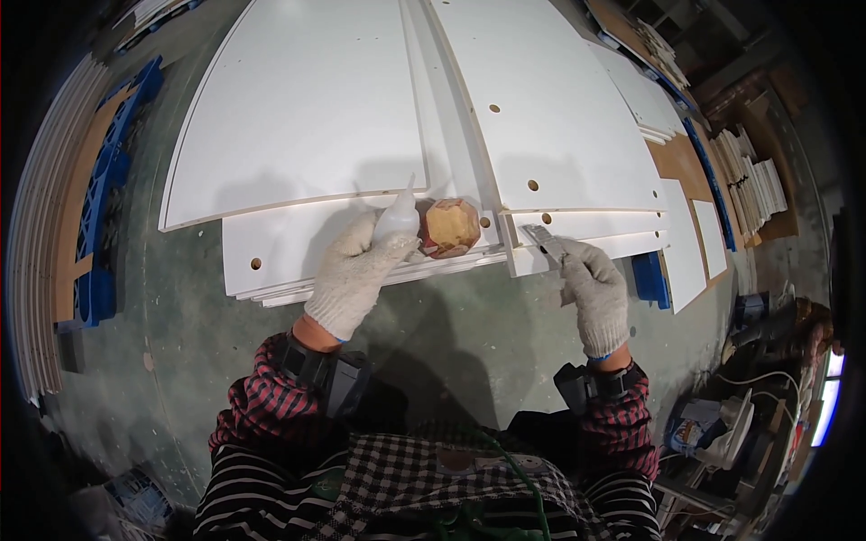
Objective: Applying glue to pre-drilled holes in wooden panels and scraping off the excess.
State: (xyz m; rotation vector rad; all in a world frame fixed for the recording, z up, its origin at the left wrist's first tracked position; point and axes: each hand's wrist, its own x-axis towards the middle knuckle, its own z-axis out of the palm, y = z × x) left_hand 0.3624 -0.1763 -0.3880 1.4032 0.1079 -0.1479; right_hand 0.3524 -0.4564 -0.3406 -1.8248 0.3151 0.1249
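My left hand (352,270), in a white knitted work glove, is closed around a translucent white squeeze bottle (399,216) whose pointed nozzle faces away from me. Just right of the bottle stands a roundish container (451,227) with reddish sides and a tan, many-sided top. My gloved right hand (595,293) grips a putty knife (544,242), its flat grey blade angled toward the near edge of the right panel stack. White panels (298,117) lie stacked under the bottle and the container. Another white panel (550,108) with round holes lies to the right.
Beyond my left side, long boards (54,225) stand beside a blue pallet (113,189). More panels (708,239) and stacked strips (749,180) lie at the right. Tools and cables clutter a cart (722,433) at the lower right. Green floor (198,379) runs below the stacks.
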